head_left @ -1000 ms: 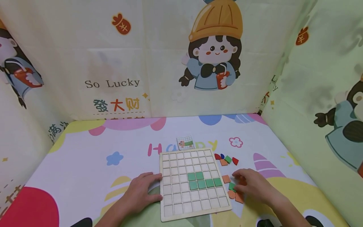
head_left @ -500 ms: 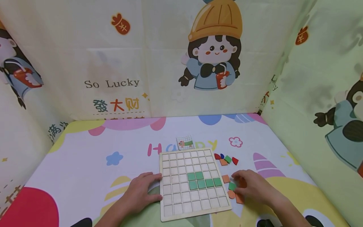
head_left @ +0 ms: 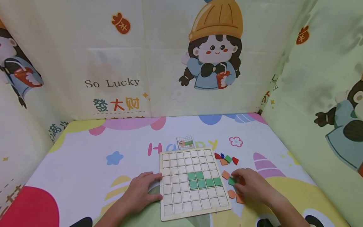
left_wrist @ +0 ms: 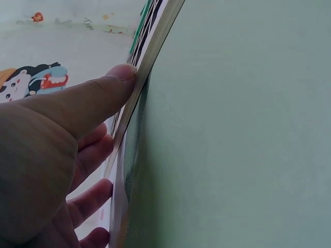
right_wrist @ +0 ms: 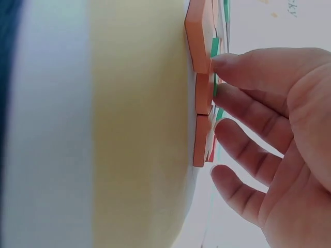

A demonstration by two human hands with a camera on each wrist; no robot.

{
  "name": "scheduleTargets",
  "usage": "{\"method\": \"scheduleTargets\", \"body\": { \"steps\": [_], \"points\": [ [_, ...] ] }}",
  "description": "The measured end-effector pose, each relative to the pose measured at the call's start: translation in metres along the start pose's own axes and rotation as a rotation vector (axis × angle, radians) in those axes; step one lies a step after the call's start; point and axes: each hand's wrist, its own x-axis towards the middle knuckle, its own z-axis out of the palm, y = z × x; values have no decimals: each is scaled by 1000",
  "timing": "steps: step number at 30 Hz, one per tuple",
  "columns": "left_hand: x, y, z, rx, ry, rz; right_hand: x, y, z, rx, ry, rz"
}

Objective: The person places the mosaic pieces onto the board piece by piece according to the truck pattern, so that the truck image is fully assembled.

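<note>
The wooden grid board (head_left: 181, 217) lies flat on the table, with several green square tiles (head_left: 201, 183) set in its cells. My left hand (head_left: 142, 191) rests at the board's left edge; in the left wrist view the thumb (left_wrist: 111, 85) touches the side of the board (left_wrist: 135, 95). Right of the board, my right hand (head_left: 253, 186) pinches a loose green square tile (head_left: 231, 181) between thumb and index finger. Its other fingers (right_wrist: 245, 144) are spread and loosely bent. Close by lie an orange square (head_left: 225, 175), an orange round piece (head_left: 231, 194) and another orange tile (head_left: 240, 198).
Behind the board lies a small picture card (head_left: 185, 142) with a gridded pattern. Beyond my right hand is a cluster of red pieces (head_left: 235, 160), a blue piece (head_left: 222, 156), a green square (head_left: 228, 159) and an orange tile (head_left: 223, 162). A printed cloth wall (head_left: 158, 78) stands behind the table.
The loose green tile has shifted away from me with my right thumb, and the orange square beside it has turned and slid slightly away. My left hand and the board stay put.
</note>
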Motion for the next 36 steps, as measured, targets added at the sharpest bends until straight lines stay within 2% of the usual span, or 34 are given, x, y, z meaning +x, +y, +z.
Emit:
{"method": "scheduleTargets", "body": {
  "steps": [10,24,33,36],
  "points": [
    [-1,0,-1,0,3,17,4,-1,1,-18,-15,30],
    [-2,1,-1,2,8,24,3,-5,-1,-86,-14,6],
    [-2,2,-2,5,8,29,2,-6,-3,-1,-6,-5],
    [-2,2,-2,9,13,33,2,-7,-4,1,2,-32]
  ]
}}
